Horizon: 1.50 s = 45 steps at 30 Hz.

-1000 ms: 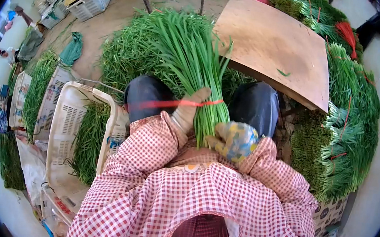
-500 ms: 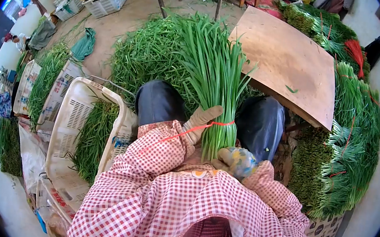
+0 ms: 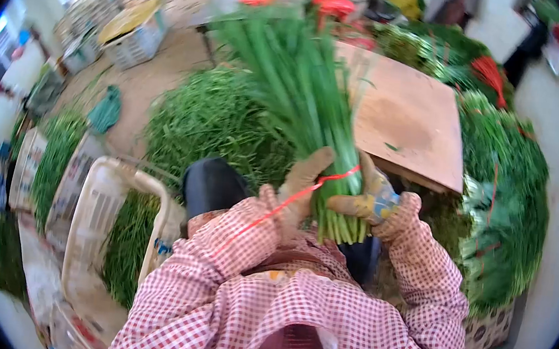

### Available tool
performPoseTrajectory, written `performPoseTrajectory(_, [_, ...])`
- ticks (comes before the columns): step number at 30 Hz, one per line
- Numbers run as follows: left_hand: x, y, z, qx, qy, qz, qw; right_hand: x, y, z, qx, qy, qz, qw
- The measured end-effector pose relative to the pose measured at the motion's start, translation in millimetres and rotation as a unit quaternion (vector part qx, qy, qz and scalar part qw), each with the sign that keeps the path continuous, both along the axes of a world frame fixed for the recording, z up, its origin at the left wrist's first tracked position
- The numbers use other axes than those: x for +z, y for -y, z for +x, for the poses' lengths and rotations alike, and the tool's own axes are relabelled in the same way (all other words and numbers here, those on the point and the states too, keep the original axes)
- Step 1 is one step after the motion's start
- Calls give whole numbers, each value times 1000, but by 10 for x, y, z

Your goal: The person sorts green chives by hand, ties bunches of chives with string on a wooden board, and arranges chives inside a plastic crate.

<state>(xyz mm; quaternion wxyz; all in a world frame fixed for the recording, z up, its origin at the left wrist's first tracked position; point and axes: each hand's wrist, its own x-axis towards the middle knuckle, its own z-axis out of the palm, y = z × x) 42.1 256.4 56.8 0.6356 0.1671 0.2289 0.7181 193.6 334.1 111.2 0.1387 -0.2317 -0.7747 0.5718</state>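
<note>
The bunch (image 3: 311,106) leans across the upper middle of the frame, stalks (image 3: 342,227) nearer the centre. The gloved left hand (image 3: 306,177) is closed round its left side by the red band (image 3: 338,177); the gloved right hand (image 3: 367,200) grips its right side. I'd call it light and springy, the leaves (image 3: 272,56) soft, easily creased, perhaps slick, so best held by the firmer stalks near the band
</note>
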Motion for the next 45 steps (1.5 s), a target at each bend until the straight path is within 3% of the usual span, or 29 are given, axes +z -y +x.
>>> performPoseTrajectory(3, [32, 85, 178, 25, -167, -53, 984, 52, 118, 263, -21, 22, -77, 997])
performPoseTrajectory(5, [329, 36, 294, -53, 37, -59, 996, -79, 156, 498, -38, 41, -93, 994])
performPoseTrajectory(6, [433, -112, 326, -80, -59, -30, 995, -116, 215, 619, -60, -22, -135, 989])
performPoseTrajectory(7, [512, -301, 421, -93, -63, -36, 993, -188, 284, 753, -103, -69, -193, 973])
performPoseTrajectory(9, [586, -821, 617, -165, -184, -62, 967, -260, 353, 1041, -202, -147, -357, 900])
performPoseTrajectory(11, [805, -1224, 1077, -313, -193, 52, 929, -240, 440, 1426, -264, -315, -346, 844])
performPoseTrajectory(12, [1084, -1292, 1340, -306, -254, 116, 910, -192, 461, 1659, -312, -357, -373, 798])
performPoseTrajectory(14, [1351, -1354, 1763, -303, -304, 180, 885, 103, 564, 2107, -426, -481, -351, 681])
performPoseTrajectory(15, [1346, -1400, 1904, -299, -331, 189, 875, 91, 402, 2529, -389, -542, -329, 669])
performPoseTrajectory(16, [1320, -1441, 2001, -293, -359, 195, 864, 52, 251, 3000, -295, -571, -245, 726])
performPoseTrajectory(18, [999, -1581, 1991, -292, -420, 162, 844, 154, 72, 3649, -400, -564, -57, 720])
performPoseTrajectory(20, [435, -1757, 1801, -283, -531, 123, 789, 289, -55, 4104, -556, -501, 128, 651])
performPoseTrajectory(21, [150, -1846, 1666, -279, -576, 116, 759, 227, -144, 4360, -560, -501, 124, 648])
performPoseTrajectory(23, [-107, -1884, 1466, -239, -664, 88, 703, -18, -356, 4866, -643, -486, 46, 591])
performPoseTrajectory(24, [-180, -1960, 1394, -243, -666, 86, 699, -162, -509, 5020, -646, -486, 42, 587])
performPoseTrajectory(26, [-324, -2099, 1272, -203, -816, 131, 525, -545, -781, 5209, -694, -428, 62, 575])
performPoseTrajectory(27, [-393, -2160, 1237, -208, -818, 127, 521, -798, -899, 5224, -697, -427, 56, 574])
performPoseTrajectory(29, [-516, -2311, 1219, -108, -893, 198, 389, -1410, -1119, 5139, -774, -207, -13, 598])
performPoseTrajectory(30, [-494, -2378, 1255, -139, -919, 164, 332, -1728, -1216, 5046, -794, -92, -48, 599])
performPoseTrajectory(31, [-479, -2452, 1300, -142, -920, 163, 328, -2012, -1322, 4933, -802, 24, -82, 592])
performPoseTrajectory(33, [-530, -2583, 1376, -176, -957, 116, 200, -2297, -1472, 4708, -789, 202, -130, 565])
performPoseTrajectory(34, [-669, -2639, 1326, -162, -960, 128, 188, -2359, -1544, 4605, -778, 260, -146, 553])
performPoseTrajectory(36, [-708, -2679, 1322, -168, -958, 130, 191, -2141, -1499, 4354, -818, 190, -208, 502])
performPoseTrajectory(39, [-687, -2647, 1316, -174, -956, 118, 203, -2080, -1406, 4450, -793, 215, -206, 531])
performPoseTrajectory(41, [-689, -2629, 1298, -145, -949, 143, 240, -1926, -1425, 4363, -765, 253, -237, 542])
performPoseTrajectory(45, [-658, -2634, 1275, -163, -945, 132, 252, -1338, -1640, 4180, -649, 432, -275, 563])
